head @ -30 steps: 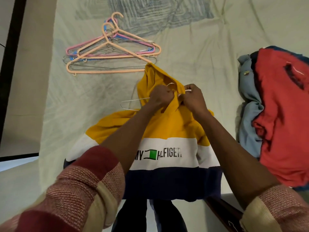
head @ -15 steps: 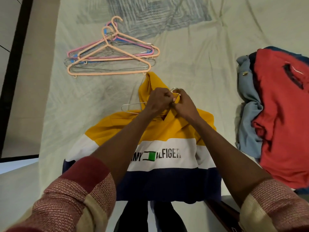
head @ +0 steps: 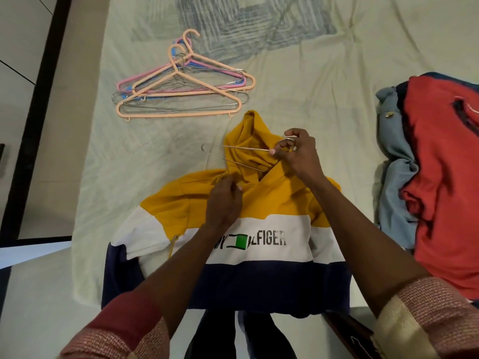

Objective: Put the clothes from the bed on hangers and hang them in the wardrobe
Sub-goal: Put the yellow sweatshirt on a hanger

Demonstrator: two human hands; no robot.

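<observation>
- The hoodie (head: 259,208) — yellow on top, a white band with lettering, navy below — lies flat on its back on the bed sheet (head: 298,81), hood pointing away from the person and its hem at the bed's near edge.
- A wire hanger (head: 246,149) lies across the hood of the hoodie; two thin metal arms show on the yellow cloth, and its left end is tucked in at the neck.
- The right hand (head: 300,154) sits at the hood's right side, fingers curled, pinching the wire hanger at its hook end.
- The left hand (head: 225,200) rests just below the hoodie's neck opening, fingers curled into the yellow fabric, gripping it at the collar.
- Beyond the hoodie's hood and to its left lies a loose pile of hangers (head: 181,89) — peach, pink, blue and bare wire — touching one another.
- To the right of the hoodie, apart from it, is a heap of clothes (head: 440,177): a red garment on top, a grey-blue one beside it.
</observation>
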